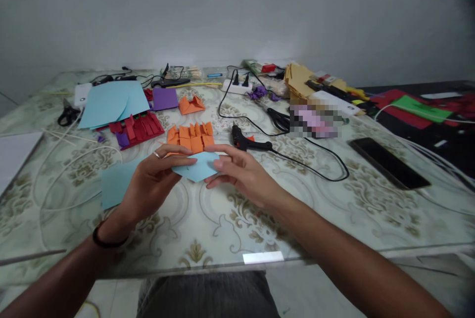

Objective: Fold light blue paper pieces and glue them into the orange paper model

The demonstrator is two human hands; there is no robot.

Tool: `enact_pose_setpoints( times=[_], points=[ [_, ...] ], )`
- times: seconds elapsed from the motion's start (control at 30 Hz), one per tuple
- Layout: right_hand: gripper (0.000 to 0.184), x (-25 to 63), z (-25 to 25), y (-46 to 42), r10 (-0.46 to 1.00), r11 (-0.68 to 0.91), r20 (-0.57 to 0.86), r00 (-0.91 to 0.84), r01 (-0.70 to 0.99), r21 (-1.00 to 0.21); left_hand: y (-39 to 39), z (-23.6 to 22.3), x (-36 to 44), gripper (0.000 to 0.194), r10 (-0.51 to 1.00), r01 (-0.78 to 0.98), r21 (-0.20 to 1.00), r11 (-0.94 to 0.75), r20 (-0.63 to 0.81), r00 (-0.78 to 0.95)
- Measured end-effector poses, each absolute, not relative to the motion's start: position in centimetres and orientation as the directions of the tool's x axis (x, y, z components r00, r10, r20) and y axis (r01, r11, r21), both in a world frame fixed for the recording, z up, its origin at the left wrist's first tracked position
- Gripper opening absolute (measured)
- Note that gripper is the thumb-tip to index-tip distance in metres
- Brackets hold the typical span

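Note:
A small light-blue piece of paper (pixel 198 168), its edges angled as if folded, is held up between both hands over the table. My left hand (pixel 158 172), with a ring and a dark wristband, grips its left side. On the right side, my right hand (pixel 243 172) pinches the paper between thumb and fingers. Just beyond the hands sit folded orange paper pieces (pixel 191 136). Another light-blue sheet (pixel 120 179) lies on the table, partly covered by my left hand and wrist. To the right of the orange pieces rests a black glue gun (pixel 250 141).
Stacked blue sheets (pixel 111 103), folded red paper (pixel 139 130), purple paper (pixel 166 99) and scissors (pixel 68 114) lie at the left. A power strip (pixel 237 86) stands at the back. Cords, black-handled scissors (pixel 278 120) and a phone (pixel 389 162) occupy the right.

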State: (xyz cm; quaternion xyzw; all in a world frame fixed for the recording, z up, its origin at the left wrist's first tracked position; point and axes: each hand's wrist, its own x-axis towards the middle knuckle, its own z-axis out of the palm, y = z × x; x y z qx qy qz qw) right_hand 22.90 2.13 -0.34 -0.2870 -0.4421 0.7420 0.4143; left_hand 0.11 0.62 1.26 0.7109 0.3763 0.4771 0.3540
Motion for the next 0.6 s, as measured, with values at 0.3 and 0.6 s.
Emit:
enact_pose_setpoints(
  times=[0.3,0.6],
  points=[
    [0.052,22.5,-0.4,1.7,0.943,-0.053,0.014,-0.332,-0.194,-0.979,0.1,1.6,0.5,0.043,0.968,0.226,0.968,-0.105,0.047,0.248],
    [0.033,22.7,-0.3,1.7,0.916,-0.046,-0.041,-0.399,-0.004,-0.999,0.1,1.7,1.1,0.02,0.969,0.247,0.968,0.04,-0.098,0.226]
  ],
)
